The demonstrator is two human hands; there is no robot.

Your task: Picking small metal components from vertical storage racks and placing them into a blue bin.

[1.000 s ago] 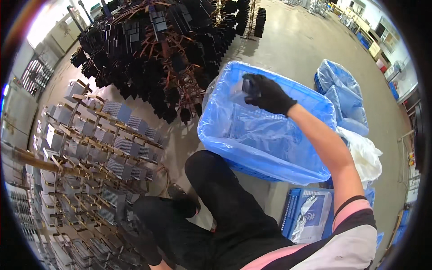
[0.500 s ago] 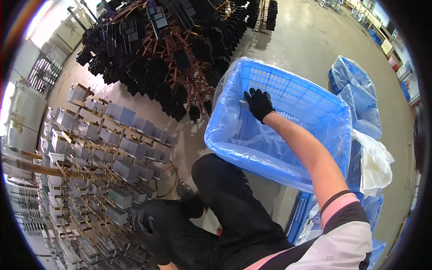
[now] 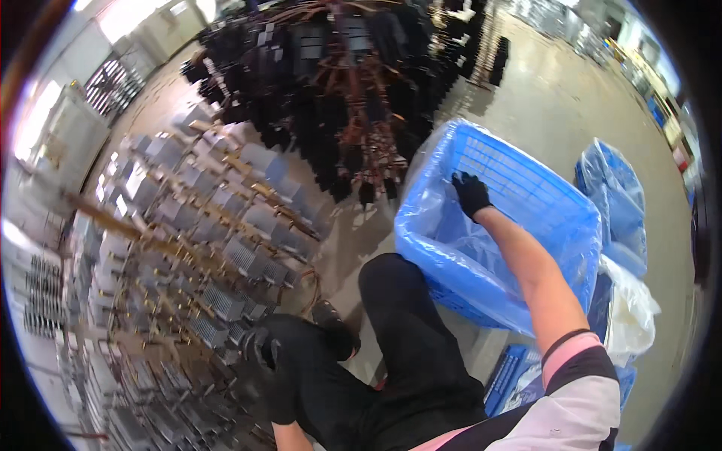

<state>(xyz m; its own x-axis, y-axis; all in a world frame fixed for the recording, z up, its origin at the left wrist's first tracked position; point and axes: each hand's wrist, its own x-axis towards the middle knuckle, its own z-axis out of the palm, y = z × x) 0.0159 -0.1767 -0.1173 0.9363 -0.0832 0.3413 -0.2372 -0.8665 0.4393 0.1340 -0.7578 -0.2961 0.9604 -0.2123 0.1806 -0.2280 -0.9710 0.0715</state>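
Glossy film-lined blue slatted crate point(image 3: 519, 174), right hand point(image 3: 472, 197) inside, left hand point(image 3: 272, 382) outside, each grip indiscernible

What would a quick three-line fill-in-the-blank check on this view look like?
1. The right hand reaches inside a crate coloured ____.
2. That hand wears a ____ glove.
3. The many grey parts are racked on the person's ____ side.

Missing words: blue; black; left.
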